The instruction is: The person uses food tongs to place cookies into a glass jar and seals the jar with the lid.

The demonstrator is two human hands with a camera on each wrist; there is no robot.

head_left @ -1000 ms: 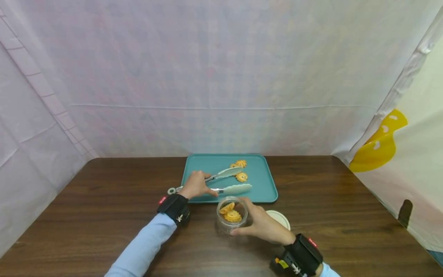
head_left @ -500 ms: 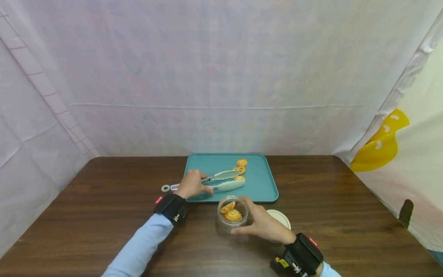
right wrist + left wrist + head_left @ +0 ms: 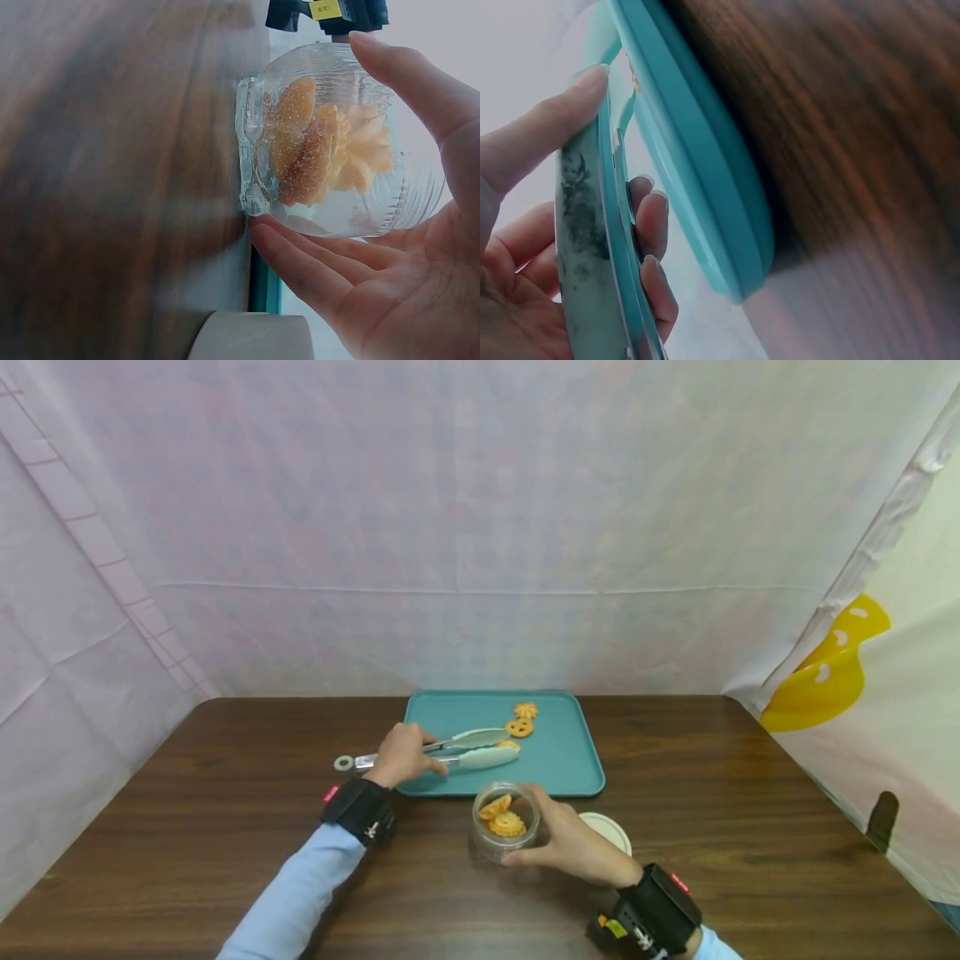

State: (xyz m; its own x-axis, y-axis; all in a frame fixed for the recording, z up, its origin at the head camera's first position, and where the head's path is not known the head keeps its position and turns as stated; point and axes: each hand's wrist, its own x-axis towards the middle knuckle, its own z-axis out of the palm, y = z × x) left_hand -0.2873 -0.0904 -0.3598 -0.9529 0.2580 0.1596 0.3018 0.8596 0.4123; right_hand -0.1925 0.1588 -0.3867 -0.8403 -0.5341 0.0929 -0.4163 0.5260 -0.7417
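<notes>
My left hand [image 3: 405, 755] grips a pair of metal tongs [image 3: 585, 247] with pale green tips, thumb on one arm and fingers round the other. The spread tips stand over the blue-green tray [image 3: 564, 768], one on either side of a cookie [image 3: 508, 745] that they partly cover. A pretzel-shaped cookie [image 3: 519, 727] and a flower-shaped cookie [image 3: 526, 711] lie behind it. In front of the tray, my right hand [image 3: 572, 842] holds an uncovered clear jar [image 3: 484, 843] upright on the table, thumb and fingers on opposite sides. Several cookies [image 3: 307, 146] are inside the jar.
A white round lid [image 3: 609, 832] lies on the brown wooden table [image 3: 720, 793], just right of the jar and partly behind my right hand. Pale cloth [image 3: 465, 527] hangs along the table's back edge, with more cloth at both sides.
My left hand has drawn the tongs leftward, so their tips now straddle the nearest cookie and the pretzel-shaped one shows fully. My right hand and the jar have stayed put.
</notes>
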